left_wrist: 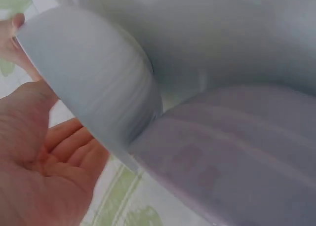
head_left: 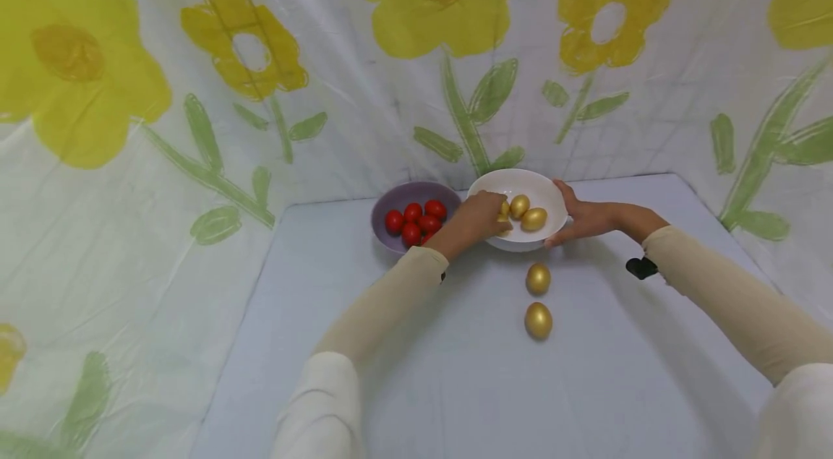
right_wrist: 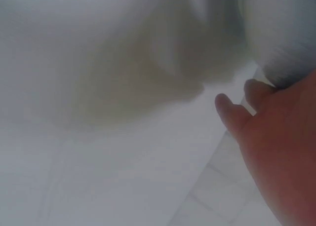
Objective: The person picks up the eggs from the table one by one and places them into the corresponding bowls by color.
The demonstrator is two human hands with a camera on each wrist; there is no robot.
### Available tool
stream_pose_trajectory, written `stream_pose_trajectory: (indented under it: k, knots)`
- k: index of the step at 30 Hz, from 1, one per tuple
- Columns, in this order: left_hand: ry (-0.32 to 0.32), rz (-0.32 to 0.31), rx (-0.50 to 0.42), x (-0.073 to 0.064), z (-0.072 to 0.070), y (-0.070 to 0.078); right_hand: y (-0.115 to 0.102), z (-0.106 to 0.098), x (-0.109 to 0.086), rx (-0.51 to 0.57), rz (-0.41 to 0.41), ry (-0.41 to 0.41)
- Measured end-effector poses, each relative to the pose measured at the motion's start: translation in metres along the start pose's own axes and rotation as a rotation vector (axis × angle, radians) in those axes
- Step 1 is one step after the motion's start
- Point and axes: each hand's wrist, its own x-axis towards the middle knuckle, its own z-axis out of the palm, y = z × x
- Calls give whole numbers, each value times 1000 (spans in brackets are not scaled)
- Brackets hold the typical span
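A white bowl (head_left: 517, 246) stands at the far edge of the table and holds several golden eggs (head_left: 534, 219). My left hand (head_left: 478, 217) reaches over its left rim, thumb and fingers around a golden egg (head_left: 504, 208); the fingertips are partly hidden. From the left wrist view, that hand's fingers (left_wrist: 74, 142) bend in past the rim. My right hand (head_left: 582, 219) grips the bowl's right side, fingers spread along the wall. On the table in front lie two more golden eggs, a nearer one (head_left: 538, 320) and a farther one (head_left: 538, 278).
Left of the white bowl, against it or nearly so, sits a purple bowl (head_left: 382, 236) with several red eggs (head_left: 411, 233). My left forearm passes over its near right side. A flower-printed curtain (head_left: 312, 177) hangs behind the white table (head_left: 455, 372).
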Motion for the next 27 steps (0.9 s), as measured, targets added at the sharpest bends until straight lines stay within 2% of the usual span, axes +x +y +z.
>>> stream_pose_trajectory:
  k: [5,8,11,15,17,21,27]
  knots:
    - [118,174,-171,-11,8,5,2,-1,-1,11,-27,11]
    - [207,266,-297,-28,17,12,1,0,-1,19,-38,1]
    - [295,394,-417,-47,27,23,0,2,-1,14,-40,-6]
    - [346,554,-537,-66,39,37,1,1,-1,-5,-49,-11]
    - [323,576,-572,-73,43,43,3,0,0,-13,-52,-11]
    - [269,542,-596,-80,51,52,3,0,0,-10,-56,-1]
    - [284,512,-558,-80,66,53,2,1,1,3,-50,10]
